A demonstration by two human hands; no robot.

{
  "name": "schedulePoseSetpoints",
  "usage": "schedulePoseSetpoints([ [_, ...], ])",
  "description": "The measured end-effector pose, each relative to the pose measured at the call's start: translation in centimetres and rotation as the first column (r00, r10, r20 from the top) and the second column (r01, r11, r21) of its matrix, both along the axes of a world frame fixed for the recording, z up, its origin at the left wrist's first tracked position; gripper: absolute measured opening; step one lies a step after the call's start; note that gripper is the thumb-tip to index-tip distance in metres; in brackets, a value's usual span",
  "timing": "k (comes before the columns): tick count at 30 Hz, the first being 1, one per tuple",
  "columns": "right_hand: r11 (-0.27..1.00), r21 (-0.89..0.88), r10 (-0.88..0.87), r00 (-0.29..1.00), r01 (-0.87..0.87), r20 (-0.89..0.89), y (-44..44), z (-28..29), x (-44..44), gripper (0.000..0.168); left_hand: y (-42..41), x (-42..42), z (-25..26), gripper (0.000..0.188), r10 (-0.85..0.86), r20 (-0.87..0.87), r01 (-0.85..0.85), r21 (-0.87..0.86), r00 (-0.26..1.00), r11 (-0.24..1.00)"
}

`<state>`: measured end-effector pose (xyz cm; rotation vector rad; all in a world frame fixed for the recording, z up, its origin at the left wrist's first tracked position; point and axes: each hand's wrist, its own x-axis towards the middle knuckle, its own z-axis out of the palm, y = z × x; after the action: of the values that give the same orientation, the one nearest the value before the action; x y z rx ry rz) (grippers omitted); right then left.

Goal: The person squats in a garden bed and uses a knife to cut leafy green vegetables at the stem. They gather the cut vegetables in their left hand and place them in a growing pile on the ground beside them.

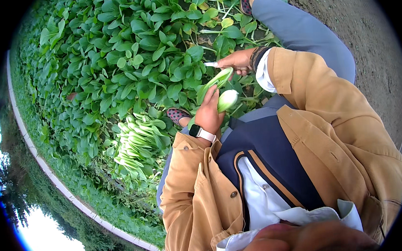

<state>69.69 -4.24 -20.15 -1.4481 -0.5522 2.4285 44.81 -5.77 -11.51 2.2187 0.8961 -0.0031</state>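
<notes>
My left hand [208, 113], with a watch on its wrist, is closed around a head of bok choy [227, 99] whose pale base points up and to the right. A loose outer stalk [219, 79] stands away from the head above my left fingers. Its tip meets the fingers of my right hand [234, 62]. From that right hand a short white, blade-like piece [211, 64] sticks out, probably part of a small knife; the rest is hidden in the grip. Beside my left foot lies a pile of cut bok choy [136, 139], bases stacked together.
Dense growing bok choy [114, 61] covers the ground ahead. Cut leaves and yellowed ones [227, 22] lie near my right foot [247, 0]. My left shoe [178, 115] is beside the pile. Bare soil [346, 20] lies to the right, and a pale curb [48, 166] edges the field.
</notes>
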Motion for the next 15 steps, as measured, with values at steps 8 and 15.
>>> schedulePoseSetpoints([
  [8, 0.747, 0.494, -0.047, 0.705, -0.445, 0.708, -1.4, 1.3, 3.3, 0.050, -1.1, 3.5, -0.6, 0.048, -0.031, -0.054, 0.019, -0.221, 0.998, 0.975],
  [15, 0.970, 0.242, -0.050, 0.987, 0.012, 0.151, -0.7, 1.3, 1.3, 0.044, 0.5, 6.6, -3.1, 0.054, 0.289, -0.010, -0.279, -0.290, 0.957, 0.915],
])
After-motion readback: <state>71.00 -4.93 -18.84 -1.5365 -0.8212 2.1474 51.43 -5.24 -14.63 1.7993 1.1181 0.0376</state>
